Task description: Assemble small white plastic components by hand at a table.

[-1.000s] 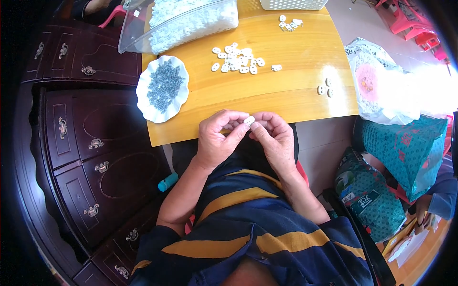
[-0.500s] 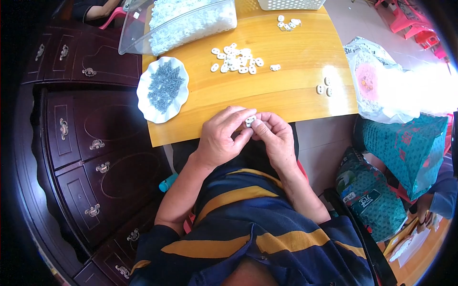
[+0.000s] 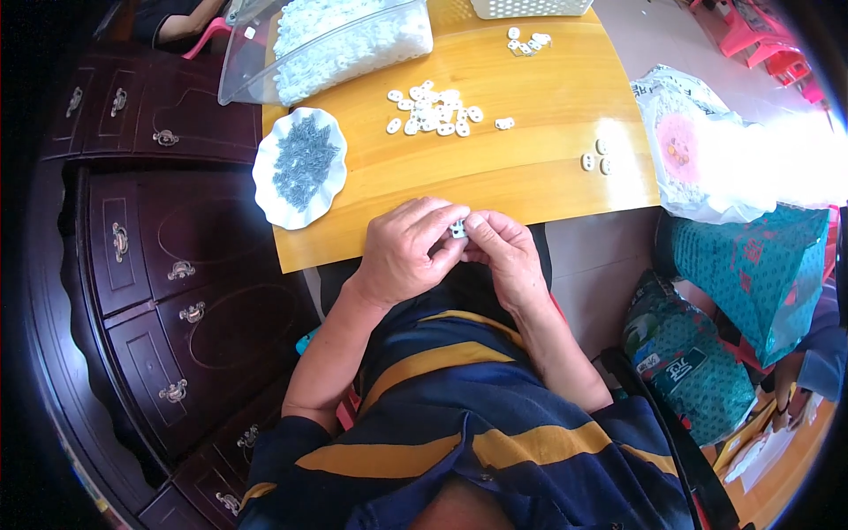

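Note:
Between the fingertips of both hands, just off the table's near edge, is a small white plastic oval piece with holes. My left hand pinches it from the left. My right hand grips it from the right, thumb on top. Fingers cover much of the piece. Beyond the hands lies a loose pile of similar white oval pieces, with one single piece to its right. A scalloped white dish at the left holds many small dark metal screws.
A clear plastic bin full of white pieces stands at the far left, a white perforated basket at the back. Three oval pieces lie near the right edge, a small group farther back. Teal bags stand right; dark drawers left.
The white piece has tilted a little between my fingertips, which stay pinched on it. The whole view has shifted slightly; the things on the table stay where they were.

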Available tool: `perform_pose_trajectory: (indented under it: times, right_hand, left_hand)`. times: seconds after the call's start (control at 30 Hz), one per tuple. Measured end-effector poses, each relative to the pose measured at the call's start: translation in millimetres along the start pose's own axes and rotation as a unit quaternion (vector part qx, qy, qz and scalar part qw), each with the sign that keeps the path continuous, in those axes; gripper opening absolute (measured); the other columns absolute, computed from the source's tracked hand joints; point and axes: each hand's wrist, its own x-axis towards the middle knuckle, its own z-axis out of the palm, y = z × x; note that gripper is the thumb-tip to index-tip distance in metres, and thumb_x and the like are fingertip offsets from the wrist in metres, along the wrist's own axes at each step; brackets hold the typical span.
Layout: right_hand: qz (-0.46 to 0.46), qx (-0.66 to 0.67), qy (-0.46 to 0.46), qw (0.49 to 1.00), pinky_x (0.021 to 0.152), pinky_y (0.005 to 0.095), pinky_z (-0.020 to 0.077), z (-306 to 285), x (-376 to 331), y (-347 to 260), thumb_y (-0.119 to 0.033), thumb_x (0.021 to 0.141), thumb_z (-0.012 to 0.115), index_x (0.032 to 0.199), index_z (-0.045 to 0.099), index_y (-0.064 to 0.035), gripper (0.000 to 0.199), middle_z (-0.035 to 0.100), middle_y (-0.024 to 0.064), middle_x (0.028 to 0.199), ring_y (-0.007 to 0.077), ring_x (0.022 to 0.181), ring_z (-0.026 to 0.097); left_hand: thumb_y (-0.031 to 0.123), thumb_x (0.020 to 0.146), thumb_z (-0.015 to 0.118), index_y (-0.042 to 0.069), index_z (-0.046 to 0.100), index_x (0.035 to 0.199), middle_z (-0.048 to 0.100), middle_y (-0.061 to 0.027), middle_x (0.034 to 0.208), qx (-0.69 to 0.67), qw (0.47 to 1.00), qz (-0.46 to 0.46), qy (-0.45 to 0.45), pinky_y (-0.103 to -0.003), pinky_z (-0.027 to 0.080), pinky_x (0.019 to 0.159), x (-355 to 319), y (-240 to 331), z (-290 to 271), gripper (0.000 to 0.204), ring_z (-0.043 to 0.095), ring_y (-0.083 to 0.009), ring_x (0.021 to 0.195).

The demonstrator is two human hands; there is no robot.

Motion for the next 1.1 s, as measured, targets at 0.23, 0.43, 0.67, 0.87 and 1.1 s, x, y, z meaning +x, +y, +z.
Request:
perform_pose_trajectory:
  times: [0.23, 0.43, 0.67, 0.87, 1.1]
  right_hand:
    - [-0.006, 0.033, 0.007, 0.999, 0.076, 0.0254, 0.0537, 0, -1, 2, -0.019, 0.1, 0.061, 0.1, 0.071, -0.0048, 0.017, 0.071, 0.0029, 0.09, 0.0095, 0.079, 0.066]
    - [-0.036, 0.029, 0.014, 0.999, 0.07, 0.023, 0.0509, -1, -3, 2, -0.017, 0.099, 0.063, 0.098, 0.072, -0.0048, 0.015, 0.071, 0.0029, 0.088, 0.0085, 0.076, 0.064]
    - [-0.044, 0.009, 0.05, 0.998, 0.069, 0.0227, 0.0501, -1, -4, 2, -0.016, 0.098, 0.063, 0.097, 0.072, -0.0037, 0.015, 0.071, 0.0037, 0.085, 0.0088, 0.074, 0.064]
    - [-0.081, -0.011, 0.071, 0.994, 0.069, 0.023, 0.0501, 3, -5, 0, -0.015, 0.098, 0.062, 0.098, 0.072, -0.0019, 0.016, 0.071, 0.0043, 0.085, 0.0093, 0.075, 0.064]
    - [-0.041, 0.04, 0.102, 0.993, 0.068, 0.024, 0.0517, 6, -4, 5, -0.032, 0.104, 0.049, 0.104, 0.065, -0.0035, 0.033, 0.071, 0.0063, 0.087, 0.0119, 0.073, 0.066]
  left_hand:
    - [0.002, 0.073, 0.074, 0.005, 0.068, 0.1, 0.068, -0.01, 0.086, -0.016, 1.0, -0.001, 0.011, -0.036, 0.056, 0.066, -1, 0, 4, 0.027, 0.068, -0.0284, 0.076]
    - [0.003, 0.076, 0.074, 0.004, 0.069, 0.1, 0.07, -0.0109, 0.088, 0.002, 0.999, 0.031, 0.007, -0.036, 0.056, 0.068, 2, -1, 3, 0.024, 0.069, -0.0286, 0.078]
    - [0.004, 0.081, 0.073, 0.001, 0.069, 0.1, 0.07, -0.0124, 0.089, 0.005, 1.0, 0.014, 0.008, -0.037, 0.056, 0.07, 3, 3, 10, 0.02, 0.069, -0.0295, 0.079]
    - [0.004, 0.082, 0.072, 0.001, 0.069, 0.099, 0.07, -0.0132, 0.09, -0.023, 0.999, 0.003, 0.027, -0.036, 0.057, 0.071, 3, -1, 18, 0.018, 0.069, -0.0295, 0.08]
    - [-0.001, 0.084, 0.07, -0.001, 0.07, 0.099, 0.067, -0.0124, 0.086, -0.005, 0.999, -0.034, -0.004, -0.032, 0.053, 0.061, 53, -1, 18, 0.015, 0.066, -0.0229, 0.067]
